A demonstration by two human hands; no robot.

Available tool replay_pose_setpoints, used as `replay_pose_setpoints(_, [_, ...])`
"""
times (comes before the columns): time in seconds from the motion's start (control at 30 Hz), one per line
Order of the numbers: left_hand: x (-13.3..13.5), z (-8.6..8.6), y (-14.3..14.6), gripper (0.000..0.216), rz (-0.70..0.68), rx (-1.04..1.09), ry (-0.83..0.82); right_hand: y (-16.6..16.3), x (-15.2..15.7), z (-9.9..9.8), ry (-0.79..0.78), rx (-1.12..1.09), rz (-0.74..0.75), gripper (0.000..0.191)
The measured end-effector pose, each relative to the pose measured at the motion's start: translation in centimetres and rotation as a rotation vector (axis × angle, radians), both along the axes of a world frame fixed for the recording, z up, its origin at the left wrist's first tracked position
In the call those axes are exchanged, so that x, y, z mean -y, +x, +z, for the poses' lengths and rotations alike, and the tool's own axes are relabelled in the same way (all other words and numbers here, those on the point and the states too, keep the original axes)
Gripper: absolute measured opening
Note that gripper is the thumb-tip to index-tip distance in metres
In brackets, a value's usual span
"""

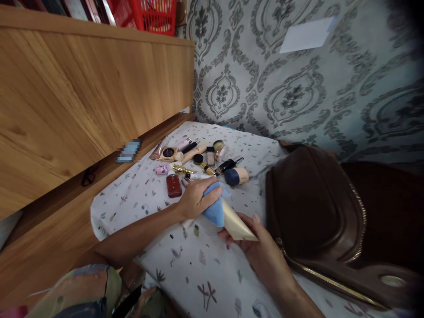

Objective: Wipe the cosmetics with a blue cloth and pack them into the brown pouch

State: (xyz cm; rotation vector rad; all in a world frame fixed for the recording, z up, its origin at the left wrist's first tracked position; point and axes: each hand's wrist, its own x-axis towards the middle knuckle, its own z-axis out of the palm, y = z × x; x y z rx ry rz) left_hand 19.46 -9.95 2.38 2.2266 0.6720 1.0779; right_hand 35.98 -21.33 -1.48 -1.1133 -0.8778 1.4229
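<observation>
A blue cloth (215, 212) is gripped in my left hand (197, 196), which presses it around one end of a cream-gold squeeze tube (236, 223). The tube's flat end rests in my right hand (256, 243), with the fingers curled beneath it and the thumb along its side. Just beyond my left hand lie several cosmetics: a dark red bottle (174, 185), a gold lipstick-like tube (182, 169), a white slim tube (200, 176) and a dark blue and beige container (236, 176). What the cloth covers of the tube is hidden.
All this lies on a white patterned cloth (126, 207). A brown leather bag (308, 194) stands close on the right. A wooden cabinet (99, 88) borders the left, with a red basket (155, 17) on top. The patterned wall (232, 66) closes off the back.
</observation>
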Motion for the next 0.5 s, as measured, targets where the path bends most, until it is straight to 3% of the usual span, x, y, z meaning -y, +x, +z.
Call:
replay_pose_setpoints(0.2, [0.2,0.3,0.0,0.032,0.004,0.033,-0.001,-0.2,0.0,1.1,-0.059,-0.144,-0.025,0.052])
replay_pose_setpoints(0.5, [-0.1,-0.5,0.3,0.031,0.031,0.023,-0.066,-0.2,-0.3,0.0,0.083,0.104,-0.127,0.053])
